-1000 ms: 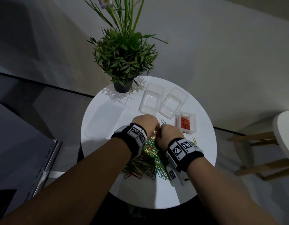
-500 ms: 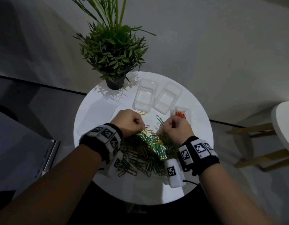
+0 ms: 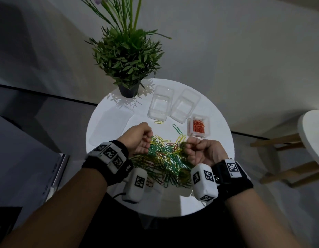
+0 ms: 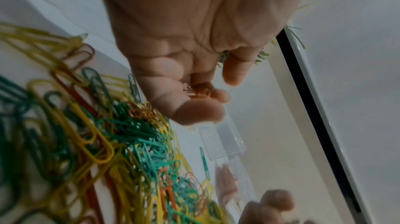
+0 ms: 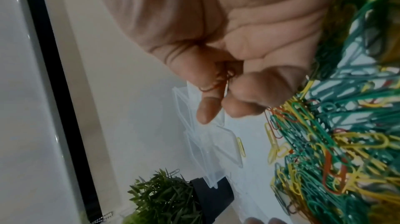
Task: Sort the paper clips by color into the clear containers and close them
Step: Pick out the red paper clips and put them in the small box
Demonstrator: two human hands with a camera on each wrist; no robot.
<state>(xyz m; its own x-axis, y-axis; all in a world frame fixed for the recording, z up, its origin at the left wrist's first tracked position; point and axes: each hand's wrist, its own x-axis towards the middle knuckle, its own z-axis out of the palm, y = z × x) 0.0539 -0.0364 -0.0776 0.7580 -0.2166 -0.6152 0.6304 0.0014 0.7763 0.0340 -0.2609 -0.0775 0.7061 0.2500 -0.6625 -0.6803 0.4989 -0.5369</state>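
A heap of green, yellow and red paper clips (image 3: 164,158) lies in the middle of the round white table (image 3: 217,126). My left hand (image 3: 139,138) hovers over the heap's left edge, fingers curled round a few orange-red clips (image 4: 200,92). My right hand (image 3: 200,151) hangs over the heap's right edge and pinches red clips (image 5: 218,83) between thumb and fingers. Two clear containers (image 3: 160,104) (image 3: 184,106) stand open behind the heap. A third small container (image 3: 198,126) at the right holds orange-red clips.
A potted green plant (image 3: 128,68) stands at the table's far edge. A flat clear lid (image 3: 112,126) lies at the left. One yellow clip (image 3: 158,122) and one green clip (image 3: 176,127) lie apart near the containers. A wooden stool (image 3: 312,136) stands to the right.
My two hands, pressed together over the heap a second ago, have drawn apart to its left and right edges, each with red clips in its fingers. The head view has shifted.
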